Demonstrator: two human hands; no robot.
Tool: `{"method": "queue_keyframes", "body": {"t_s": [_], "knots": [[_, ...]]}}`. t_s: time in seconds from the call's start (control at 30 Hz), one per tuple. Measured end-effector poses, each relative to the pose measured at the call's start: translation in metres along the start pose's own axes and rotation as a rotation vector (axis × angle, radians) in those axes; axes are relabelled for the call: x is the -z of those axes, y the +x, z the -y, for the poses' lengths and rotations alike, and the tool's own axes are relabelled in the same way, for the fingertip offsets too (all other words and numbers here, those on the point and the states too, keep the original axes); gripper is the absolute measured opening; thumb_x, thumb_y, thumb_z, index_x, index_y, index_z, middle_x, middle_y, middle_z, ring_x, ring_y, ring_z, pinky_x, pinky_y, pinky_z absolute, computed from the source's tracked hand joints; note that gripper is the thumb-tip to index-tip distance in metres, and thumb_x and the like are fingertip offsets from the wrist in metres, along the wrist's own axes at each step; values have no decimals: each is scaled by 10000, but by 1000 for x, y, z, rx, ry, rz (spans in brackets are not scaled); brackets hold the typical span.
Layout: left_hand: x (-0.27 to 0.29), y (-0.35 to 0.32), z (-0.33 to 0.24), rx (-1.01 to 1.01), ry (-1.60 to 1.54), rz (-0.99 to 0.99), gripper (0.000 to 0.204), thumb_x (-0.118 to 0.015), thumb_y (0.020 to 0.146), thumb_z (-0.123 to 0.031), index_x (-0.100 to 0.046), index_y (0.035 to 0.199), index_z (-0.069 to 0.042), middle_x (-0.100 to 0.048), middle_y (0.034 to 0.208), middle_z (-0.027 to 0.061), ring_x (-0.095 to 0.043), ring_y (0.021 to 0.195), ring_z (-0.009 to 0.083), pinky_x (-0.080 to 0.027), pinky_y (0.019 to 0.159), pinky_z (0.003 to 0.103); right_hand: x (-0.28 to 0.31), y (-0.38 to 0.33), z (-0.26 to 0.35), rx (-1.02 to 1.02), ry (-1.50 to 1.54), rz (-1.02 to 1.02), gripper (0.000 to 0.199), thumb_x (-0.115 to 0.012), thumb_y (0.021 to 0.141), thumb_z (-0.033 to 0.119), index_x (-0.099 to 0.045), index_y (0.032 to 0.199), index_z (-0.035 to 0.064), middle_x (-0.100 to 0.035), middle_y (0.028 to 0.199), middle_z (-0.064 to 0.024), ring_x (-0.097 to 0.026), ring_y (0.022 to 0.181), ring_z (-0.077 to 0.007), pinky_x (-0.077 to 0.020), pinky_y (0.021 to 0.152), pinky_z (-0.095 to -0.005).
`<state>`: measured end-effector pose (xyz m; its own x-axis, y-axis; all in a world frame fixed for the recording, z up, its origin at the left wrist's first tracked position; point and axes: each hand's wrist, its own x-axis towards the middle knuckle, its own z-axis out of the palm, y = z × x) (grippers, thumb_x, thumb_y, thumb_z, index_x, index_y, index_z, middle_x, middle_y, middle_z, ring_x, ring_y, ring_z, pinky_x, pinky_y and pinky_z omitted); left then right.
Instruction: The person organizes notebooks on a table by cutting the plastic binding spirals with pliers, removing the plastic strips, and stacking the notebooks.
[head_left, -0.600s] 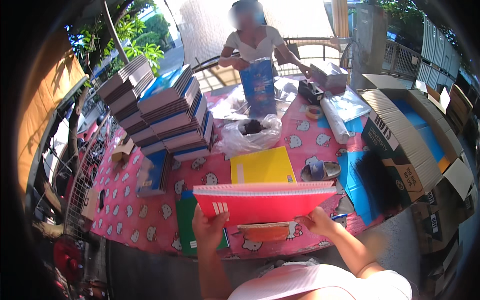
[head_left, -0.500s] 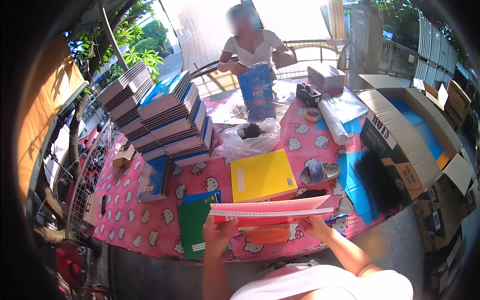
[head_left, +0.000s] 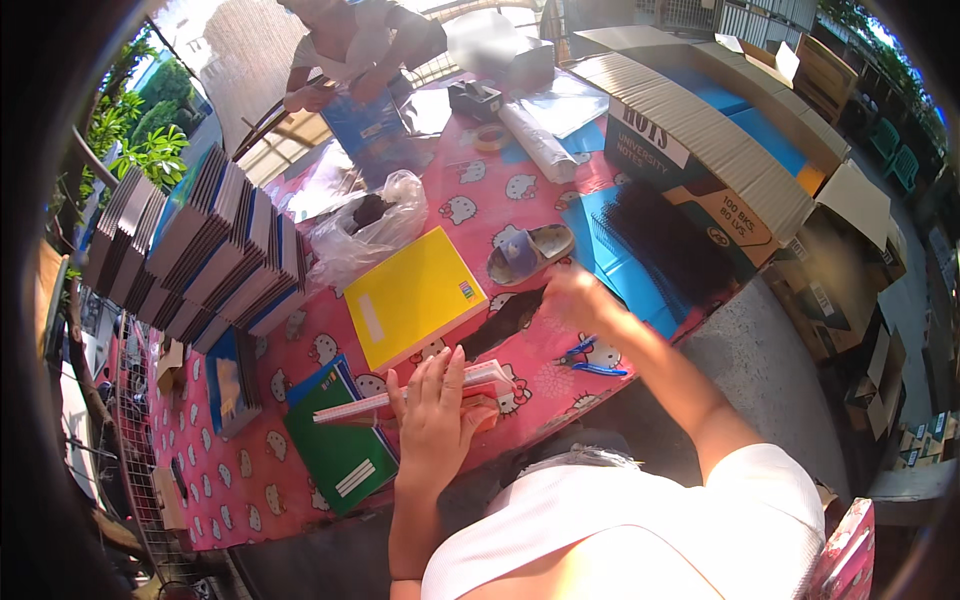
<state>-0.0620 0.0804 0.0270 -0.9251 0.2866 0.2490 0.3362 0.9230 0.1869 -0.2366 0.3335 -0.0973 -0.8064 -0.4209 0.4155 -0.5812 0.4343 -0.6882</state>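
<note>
My left hand (head_left: pixel 432 408) grips a thin pink-red notebook (head_left: pixel 350 408) above the table's near edge, its fingers laid across the notebook. An orange-red item (head_left: pixel 482 412) shows partly beneath it. Farther right, my right hand (head_left: pixel 575 297) is smeared by motion, and its fingers are unclear. It is at the end of a dark bundle (head_left: pixel 505 325), just below a grey-blue slipper (head_left: pixel 530 252). Blue-handled pliers (head_left: pixel 595 362) lie nearer me. A yellow notebook (head_left: pixel 412 300) lies beyond my left hand, and a green notebook (head_left: pixel 340 440) lies to its left.
Tall stacks of notebooks (head_left: pixel 200 250) stand at the left. A plastic bag (head_left: pixel 370 235) is near a co-worker (head_left: pixel 350 50) holding a blue sheet (head_left: pixel 370 130). Black coils (head_left: pixel 665 245) lie on blue sheets (head_left: pixel 600 215) beside an open carton (head_left: pixel 700 170). A tape roll (head_left: pixel 490 138) lies farther back.
My right hand has let go of the pink-red notebook and moved right and away, toward the dark bundle. My left hand keeps the notebook, now tilted. The view has swung right.
</note>
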Motion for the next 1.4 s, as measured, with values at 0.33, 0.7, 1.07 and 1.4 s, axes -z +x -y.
{"method": "queue_keyframes", "body": {"t_s": [0.33,0.7,1.07,1.4], "knots": [[-20,17,-5,110,-267,-497,79,-718,799,-142,-687,841,-83,-688,826,41,-650,866,211,-270,1053,457,88,38,-156,-627,-730,-170,119,-662,805,84,-663,919,51,-605,1028,-176,-626,851,-363,-512,804,-445],[-15,13,-5,149,-291,-353,113,-711,823,-182,-705,887,-89,-680,851,36,-639,835,188,-301,997,420,30,-16,118,80,358,-1,258,-718,795,24,-710,1053,37,-634,873,-49,-604,769,-121,-487,660,-236],[-20,11,-1,139,-364,-420,119,-721,802,-218,-716,874,-123,-660,843,6,-608,826,176,-303,944,421,22,-15,143,82,215,-2,277,-748,715,-33,-728,979,51,-633,804,-66,-622,730,-141,-499,619,-252],[-23,8,-5,115,-357,-468,141,-760,760,-204,-723,863,-115,-647,813,9,-600,811,178,-315,936,423,33,9,143,-13,373,318,274,-698,716,-80,-715,960,43,-603,855,-67,-600,780,-175,-481,695,-288]]}}
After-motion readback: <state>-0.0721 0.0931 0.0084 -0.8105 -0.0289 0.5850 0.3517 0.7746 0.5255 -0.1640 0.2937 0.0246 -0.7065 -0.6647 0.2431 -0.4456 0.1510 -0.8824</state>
